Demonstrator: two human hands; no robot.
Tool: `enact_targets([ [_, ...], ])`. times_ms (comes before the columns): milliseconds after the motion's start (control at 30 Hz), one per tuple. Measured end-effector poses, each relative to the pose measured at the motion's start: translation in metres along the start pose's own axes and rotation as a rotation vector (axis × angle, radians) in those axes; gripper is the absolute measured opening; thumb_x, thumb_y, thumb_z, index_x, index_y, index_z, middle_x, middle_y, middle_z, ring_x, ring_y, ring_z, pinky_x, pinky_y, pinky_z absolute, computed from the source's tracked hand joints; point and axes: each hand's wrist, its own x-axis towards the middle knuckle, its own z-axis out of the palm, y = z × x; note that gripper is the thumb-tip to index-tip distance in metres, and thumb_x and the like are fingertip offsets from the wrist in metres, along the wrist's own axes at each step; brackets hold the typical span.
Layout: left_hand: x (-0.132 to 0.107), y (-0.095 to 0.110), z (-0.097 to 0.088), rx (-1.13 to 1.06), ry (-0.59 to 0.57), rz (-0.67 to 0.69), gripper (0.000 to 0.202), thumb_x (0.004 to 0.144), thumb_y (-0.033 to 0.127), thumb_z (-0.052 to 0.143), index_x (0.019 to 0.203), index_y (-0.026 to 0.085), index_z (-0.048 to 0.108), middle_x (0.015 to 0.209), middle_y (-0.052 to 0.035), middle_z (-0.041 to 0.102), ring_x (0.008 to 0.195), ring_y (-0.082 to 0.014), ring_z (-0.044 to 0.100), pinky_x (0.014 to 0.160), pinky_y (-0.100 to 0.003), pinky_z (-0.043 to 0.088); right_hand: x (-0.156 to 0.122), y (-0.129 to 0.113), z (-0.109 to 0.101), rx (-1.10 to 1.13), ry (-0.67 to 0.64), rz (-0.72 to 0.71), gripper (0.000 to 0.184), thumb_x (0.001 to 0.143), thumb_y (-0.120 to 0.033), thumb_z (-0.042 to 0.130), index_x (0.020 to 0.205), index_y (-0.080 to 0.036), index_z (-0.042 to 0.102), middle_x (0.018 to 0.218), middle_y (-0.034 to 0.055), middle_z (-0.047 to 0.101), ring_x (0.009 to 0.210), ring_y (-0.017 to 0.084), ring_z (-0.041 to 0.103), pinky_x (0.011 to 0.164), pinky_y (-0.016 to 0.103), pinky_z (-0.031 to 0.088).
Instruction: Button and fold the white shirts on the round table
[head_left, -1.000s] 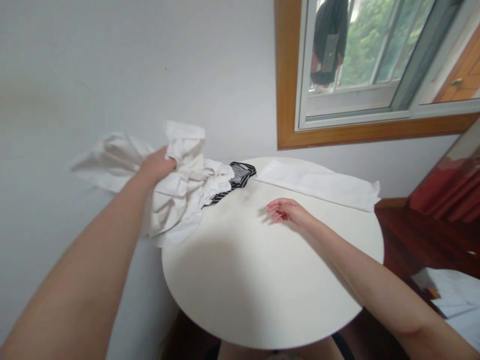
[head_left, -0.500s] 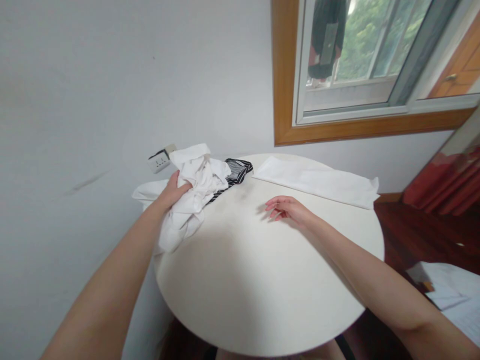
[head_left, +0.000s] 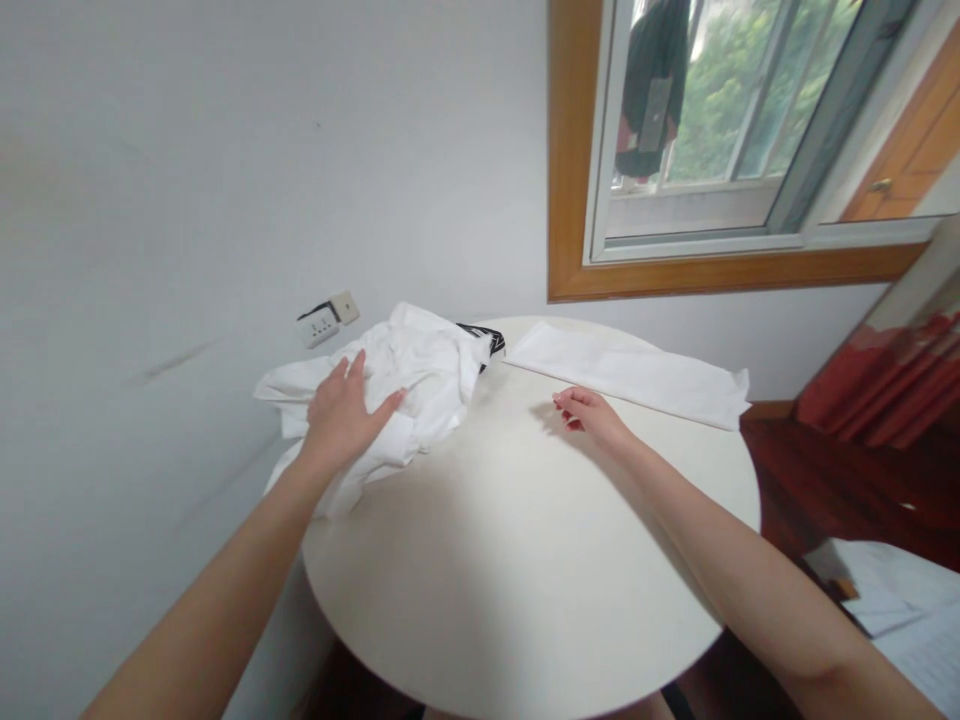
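Note:
A crumpled white cloth garment (head_left: pixel 431 360) lies heaped on the left side of the round white table (head_left: pixel 540 560). My left hand (head_left: pixel 341 415) rests on this heap with its fingers spread, not gripping it. Partly covered by the heap, a black-and-white striped fabric (head_left: pixel 491 340) shows at its far right edge. My right hand (head_left: pixel 592 415) hovers over the table's middle, fingers loosely curled and somewhat apart, with nothing visible in them. Just beyond it, a flat folded white cloth (head_left: pixel 630 370) stretches along the far right side of the table.
The table's far left side meets a white wall bearing a power socket (head_left: pixel 319 325). A wood-framed window (head_left: pixel 574 150) is at the back right. To the right are a red curtain (head_left: pixel 862 390) and white papers (head_left: pixel 900 590) below the table's height.
My left hand has released its hold on the white garment, which now lies lower and more spread, covering more of the striped fabric. My right hand's fingers have curled a little and shifted right.

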Motion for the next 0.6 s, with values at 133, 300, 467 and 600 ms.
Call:
enact_targets([
  [133, -0.01, 0.001, 0.017, 0.084, -0.196, -0.067, 0.105, 0.068, 0.073, 0.057, 0.152, 0.023, 0.018, 0.159, -0.0205, 0.011, 0.14, -0.0488, 0.02, 0.101, -0.063, 0.033, 0.004, 0.001, -0.008, -0.028, 0.093, -0.015, 0.036, 0.064, -0.051, 0.076, 0.07, -0.019, 0.06, 0.07, -0.0017, 0.058, 0.058, 0.007, 0.051, 0.051, 0.018, 0.045],
  [300, -0.021, -0.004, 0.029, 0.238, -0.202, -0.001, 0.079, 0.08, 0.046, 0.055, 0.149, 0.019, 0.029, 0.154, -0.0242, 0.022, 0.123, -0.0465, 0.046, 0.089, -0.054, 0.046, 0.007, 0.002, -0.014, -0.057, 0.129, -0.007, 0.035, 0.063, -0.05, 0.075, 0.071, -0.019, 0.061, 0.07, -0.0003, 0.06, 0.057, 0.008, 0.052, 0.05, 0.02, 0.044],
  [467, -0.009, -0.018, -0.001, 0.163, -0.141, 0.022, 0.047, 0.087, 0.033, 0.043, 0.131, 0.019, 0.053, 0.125, -0.0142, 0.06, 0.107, -0.0324, 0.06, 0.089, -0.043, 0.048, 0.006, 0.003, -0.014, -0.064, 0.139, -0.003, 0.035, 0.062, -0.049, 0.076, 0.07, -0.019, 0.061, 0.069, -0.0002, 0.06, 0.056, 0.008, 0.051, 0.05, 0.02, 0.044],
  [600, 0.017, -0.049, -0.042, -0.004, 0.06, -0.117, 0.043, 0.087, 0.039, 0.042, 0.124, 0.02, 0.056, 0.106, -0.0043, 0.068, 0.096, -0.0231, 0.061, 0.084, -0.035, 0.051, 0.009, 0.005, -0.016, -0.077, 0.144, 0.004, 0.034, 0.062, -0.048, 0.075, 0.069, -0.019, 0.059, 0.069, -0.0003, 0.059, 0.055, 0.008, 0.051, 0.049, 0.021, 0.044],
])
